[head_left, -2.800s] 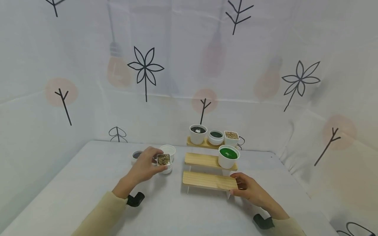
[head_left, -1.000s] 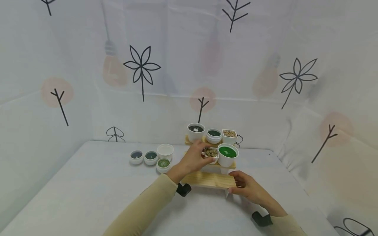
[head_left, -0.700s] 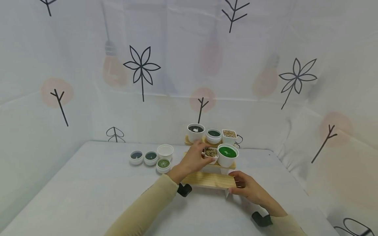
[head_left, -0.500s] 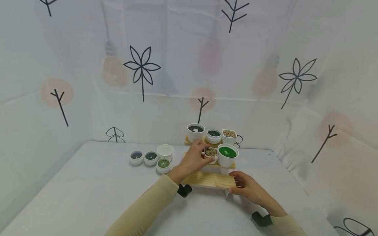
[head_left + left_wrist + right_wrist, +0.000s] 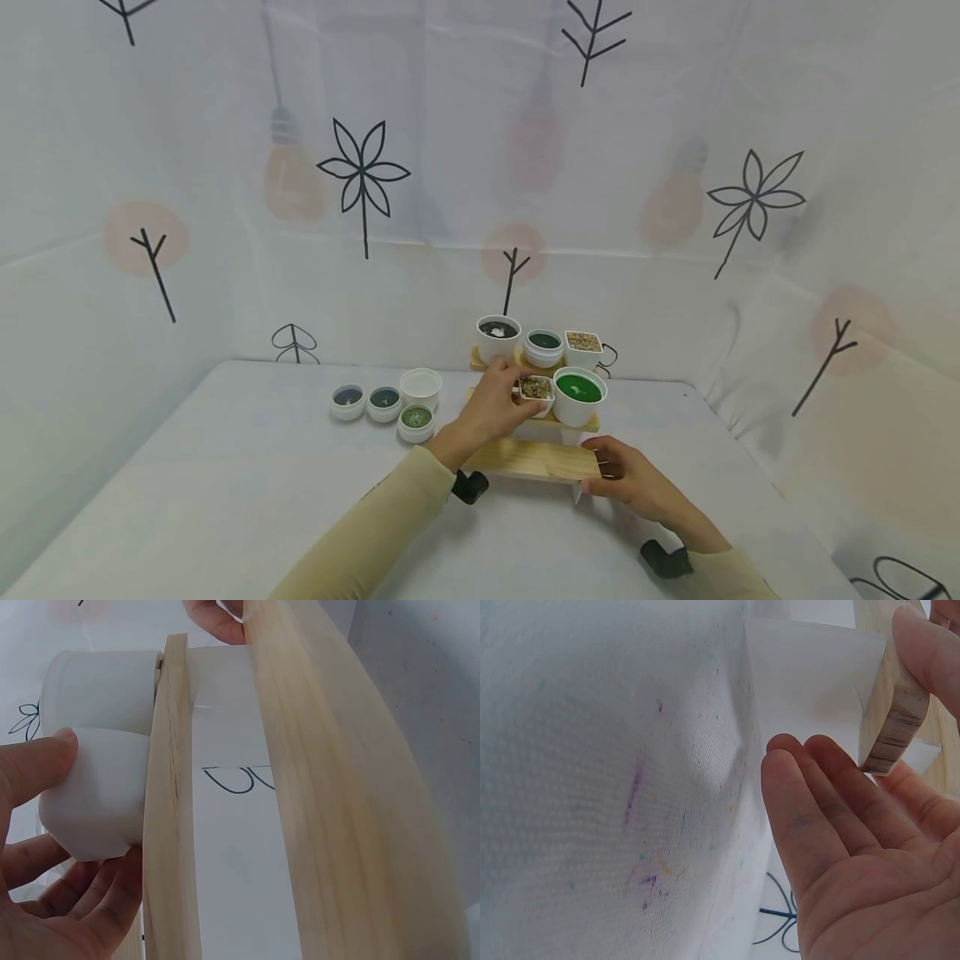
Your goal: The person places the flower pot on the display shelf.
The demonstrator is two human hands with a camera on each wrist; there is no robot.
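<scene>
My left hand (image 5: 491, 404) pinches a small square white pot (image 5: 536, 388) filled with brown-green granules. The pot sits upright on the middle step of a three-step wooden stand, left of a round white pot (image 5: 578, 400) with a bright green surface. In the left wrist view, my thumb lies on one side of the square pot (image 5: 101, 791) and fingers on the other, its base against the board (image 5: 169, 810). My right hand (image 5: 633, 479) holds the right end of the lowest board (image 5: 532, 461); in the right wrist view the thumb and forefinger straddle that board (image 5: 896, 727), other fingers extended.
On the top step stand a dark-filled round pot (image 5: 498, 337), a low dark-green jar (image 5: 543, 347) and a square pot (image 5: 583, 348). Left of the stand, on the white table, are a round white cup (image 5: 421, 386) and low jars (image 5: 416, 422). A printed cloth (image 5: 450, 283) hangs behind.
My left hand has carried the square pot rightward from beside the left jars to the middle step, then stayed still over the last second. My right hand has kept its place on the lowest board.
</scene>
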